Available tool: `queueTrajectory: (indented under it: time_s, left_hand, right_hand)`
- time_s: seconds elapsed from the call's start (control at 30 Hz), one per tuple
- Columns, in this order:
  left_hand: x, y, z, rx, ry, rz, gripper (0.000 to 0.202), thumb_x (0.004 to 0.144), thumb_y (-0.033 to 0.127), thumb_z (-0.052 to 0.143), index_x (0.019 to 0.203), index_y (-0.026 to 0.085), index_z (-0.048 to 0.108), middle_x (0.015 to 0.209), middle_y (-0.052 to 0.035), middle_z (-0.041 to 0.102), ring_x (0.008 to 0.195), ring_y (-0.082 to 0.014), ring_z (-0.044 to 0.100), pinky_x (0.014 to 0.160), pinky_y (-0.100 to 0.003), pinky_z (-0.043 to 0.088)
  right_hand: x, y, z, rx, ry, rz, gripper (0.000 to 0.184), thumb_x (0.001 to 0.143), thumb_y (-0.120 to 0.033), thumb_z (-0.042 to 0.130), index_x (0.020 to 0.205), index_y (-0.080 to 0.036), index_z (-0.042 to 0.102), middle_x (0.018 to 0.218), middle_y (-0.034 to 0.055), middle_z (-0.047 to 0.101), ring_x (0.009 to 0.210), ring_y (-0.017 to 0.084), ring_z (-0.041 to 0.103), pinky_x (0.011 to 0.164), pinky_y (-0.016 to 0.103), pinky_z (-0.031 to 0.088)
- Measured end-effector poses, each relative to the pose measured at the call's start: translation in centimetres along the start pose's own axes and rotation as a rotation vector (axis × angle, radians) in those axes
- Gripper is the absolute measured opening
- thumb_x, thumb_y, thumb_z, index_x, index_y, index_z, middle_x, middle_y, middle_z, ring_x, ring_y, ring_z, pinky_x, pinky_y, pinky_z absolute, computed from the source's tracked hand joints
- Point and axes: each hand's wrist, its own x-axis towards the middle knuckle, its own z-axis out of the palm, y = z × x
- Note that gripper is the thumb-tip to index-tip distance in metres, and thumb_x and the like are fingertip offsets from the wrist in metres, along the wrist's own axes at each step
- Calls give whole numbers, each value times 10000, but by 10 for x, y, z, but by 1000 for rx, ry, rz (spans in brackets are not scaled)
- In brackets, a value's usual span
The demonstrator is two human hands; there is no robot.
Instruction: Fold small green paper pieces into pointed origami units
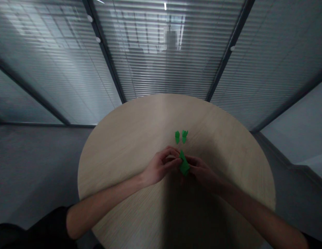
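Between my two hands is a green folded piece (184, 166) that looks like paper, tilted, with a pointed upper end. My left hand (162, 165) pinches it from the left with thumb and fingertips. From the right, my right hand (201, 171) grips its edge, its fingers partly in shadow. Just beyond the hands, two smaller green folded pieces lie side by side on the table: a left one (177, 137) and a right one (185, 136), which has pointed tips at its top.
The round wooden table (119, 138) carries my forearms, and a dark shadow falls across its near right part. Behind it stand glass partitions with blinds (161, 69) and dark frames. Grey floor (41, 166) shows to the left.
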Motion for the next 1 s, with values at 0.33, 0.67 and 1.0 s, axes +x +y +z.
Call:
queueTrajectory:
  time_s: [0.33, 0.67, 1.0]
  left_hand:
    - [2, -4, 3, 72, 132, -28, 353, 921, 469, 715, 899, 143, 582, 692, 21, 580, 616, -104, 547, 572, -223, 452]
    - [-4, -3, 2, 265, 150, -1, 237, 931, 341, 707, 1076, 175, 620, 912, -22, 656, 739, -124, 623, 631, -238, 533]
    - [-3, 1, -1, 146, 33, -113, 299, 929, 415, 698, 1013, 146, 597, 790, -19, 653, 665, -132, 656, 572, -231, 536]
  right_hand:
    - [-3, 1, 1, -280, 152, -218, 498, 902, -655, 649, 900, -168, 754, 844, 61, 725, 767, 178, 672, 708, 300, 556]
    - [1, 5, -2, -276, 251, -196, 421, 875, -571, 717, 848, -152, 745, 717, 36, 700, 611, 136, 642, 576, 250, 512]
    - [0, -4, -3, -118, 176, -96, 448, 826, -606, 754, 825, -158, 745, 746, 43, 716, 658, 159, 676, 636, 297, 584]
